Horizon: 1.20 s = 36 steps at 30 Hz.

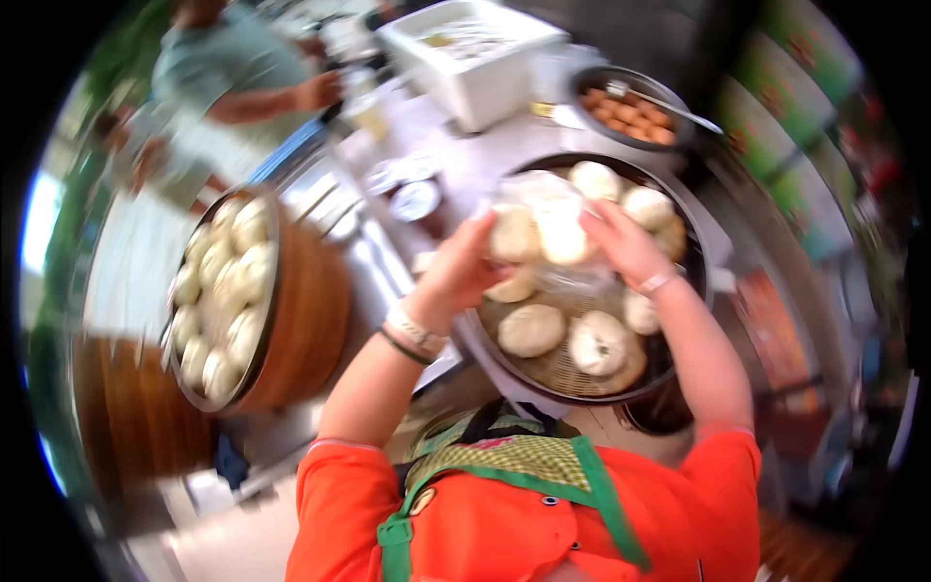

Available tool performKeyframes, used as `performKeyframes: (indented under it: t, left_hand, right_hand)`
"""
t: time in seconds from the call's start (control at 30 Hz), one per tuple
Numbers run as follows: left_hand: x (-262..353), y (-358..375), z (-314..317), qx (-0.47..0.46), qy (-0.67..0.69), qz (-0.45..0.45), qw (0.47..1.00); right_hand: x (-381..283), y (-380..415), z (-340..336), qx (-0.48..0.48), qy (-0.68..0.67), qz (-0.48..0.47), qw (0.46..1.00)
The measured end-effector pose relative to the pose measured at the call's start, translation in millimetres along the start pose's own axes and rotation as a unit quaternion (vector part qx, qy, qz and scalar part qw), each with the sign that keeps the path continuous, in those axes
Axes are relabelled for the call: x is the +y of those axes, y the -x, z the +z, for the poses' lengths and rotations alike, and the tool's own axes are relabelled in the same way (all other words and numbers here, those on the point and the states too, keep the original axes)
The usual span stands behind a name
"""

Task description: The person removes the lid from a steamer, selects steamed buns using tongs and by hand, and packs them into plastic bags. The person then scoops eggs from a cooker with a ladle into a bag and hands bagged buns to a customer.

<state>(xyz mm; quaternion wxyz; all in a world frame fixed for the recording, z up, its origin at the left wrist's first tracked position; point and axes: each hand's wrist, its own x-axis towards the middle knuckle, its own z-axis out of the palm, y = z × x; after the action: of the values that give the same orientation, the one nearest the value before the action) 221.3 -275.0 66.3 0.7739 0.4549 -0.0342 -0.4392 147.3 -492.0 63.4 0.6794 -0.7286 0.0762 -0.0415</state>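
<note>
A clear plastic bag with pale steamed buns in it is held between my two hands, above a round dark-rimmed steamer pan. My left hand grips the bag's left side, fingers against a bun. On the other side, my right hand closes round the bag with its fingertips on the plastic. Motion blur hides the exact finger contact. Beneath and around the bag, several loose buns lie on the pan's woven mat.
To the left stands a tall bamboo steamer full of buns. Behind the pan are a bowl of brown eggs with a ladle, a white foam box and lidded cups. Two people stand across the counter.
</note>
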Motion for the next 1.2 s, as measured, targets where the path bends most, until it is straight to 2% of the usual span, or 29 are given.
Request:
performKeyframes:
  t: [0.03,0.1,0.17,0.23,0.27,0.37,0.43,0.5,0.53,0.57,0.63,0.67,0.7,0.77,0.8,0.83,0.87,0.9,0.93,0.97,1.0,1.03,1.07,1.1,1.13,1.2]
  left_hand:
    - [3,22,-10,0.017,0.002,0.024,1.0]
    - [11,84,-36,0.087,-0.012,0.008,0.996]
    - [10,153,-67,0.076,0.055,0.051,0.994]
    - [6,187,-91,0.143,0.044,0.055,0.987]
    - [0,236,-111,0.188,0.061,0.089,0.976]
    - [-23,307,-155,0.281,0.127,0.141,0.941]
    - [-34,358,-184,0.379,0.125,0.152,0.904]
    - [-48,411,-224,0.465,0.053,0.159,0.869]
    - [-56,437,-251,0.504,0.0,0.195,0.841]
    - [-52,463,-267,0.555,-0.015,0.19,0.809]
    - [-57,505,-327,0.625,-0.092,0.233,0.739]
    - [-50,528,-347,0.632,-0.146,0.246,0.72]
    - [-42,543,-365,0.674,-0.204,0.254,0.663]
    - [-56,575,-437,0.712,-0.467,0.301,0.429]
    - [-49,583,-438,0.713,-0.465,0.3,0.431]
    - [-42,589,-439,0.729,-0.381,0.311,0.476]
    - [-36,596,-436,0.736,-0.294,0.318,0.52]
    - [-33,603,-436,0.735,-0.29,0.316,0.525]
    - [-29,607,-437,0.718,-0.238,0.32,0.57]
    - [-25,610,-438,0.697,-0.186,0.322,0.613]
    - [-21,612,-438,0.693,-0.185,0.32,0.619]
    - [-15,612,-438,0.672,-0.107,0.34,0.648]
    - [-10,612,-438,0.648,-0.029,0.357,0.673]
    - [-5,614,-436,0.643,-0.029,0.356,0.677]
    - [2,615,-434,0.634,-0.071,0.363,0.679]
    - [11,616,-437,0.619,-0.117,0.372,0.682]
  right_hand:
    - [-28,15,24,-0.035,-0.058,0.053,0.996]
    - [-57,30,76,-0.085,-0.131,0.118,0.981]
    - [-61,37,127,-0.187,-0.142,0.145,0.961]
    - [-58,38,164,-0.217,-0.134,0.15,0.955]
    - [-61,52,208,-0.265,-0.157,0.184,0.933]
    - [-34,65,280,-0.347,-0.223,0.275,0.868]
    - [-33,77,342,-0.37,-0.232,0.351,0.828]
    - [-22,86,408,-0.407,-0.25,0.376,0.794]
    - [-20,94,447,-0.423,-0.25,0.374,0.787]
    - [-11,98,484,-0.45,-0.263,0.38,0.764]
    - [-4,111,553,-0.444,-0.239,0.379,0.776]
    - [6,113,583,-0.444,-0.234,0.381,0.776]
    - [16,115,610,-0.421,-0.249,0.363,0.793]
    - [21,122,643,-0.397,-0.261,0.347,0.808]
    - [13,124,649,-0.403,-0.246,0.331,0.817]
    - [10,124,656,-0.406,-0.233,0.314,0.826]
    - [20,123,662,-0.42,-0.162,0.233,0.862]
    - [23,125,669,-0.416,-0.158,0.237,0.864]
    - [23,123,676,-0.415,0.041,-0.032,0.908]
    - [25,121,684,-0.368,0.237,-0.295,0.849]
    - [43,118,698,-0.35,0.301,-0.325,0.825]
    - [61,115,713,-0.345,0.305,-0.322,0.827]
    - [79,112,728,-0.295,0.363,-0.369,0.803]
    - [79,112,739,-0.243,0.417,-0.412,0.773]
    - [77,107,749,-0.237,0.42,-0.411,0.774]
    - [45,105,760,-0.357,0.506,-0.238,0.748]
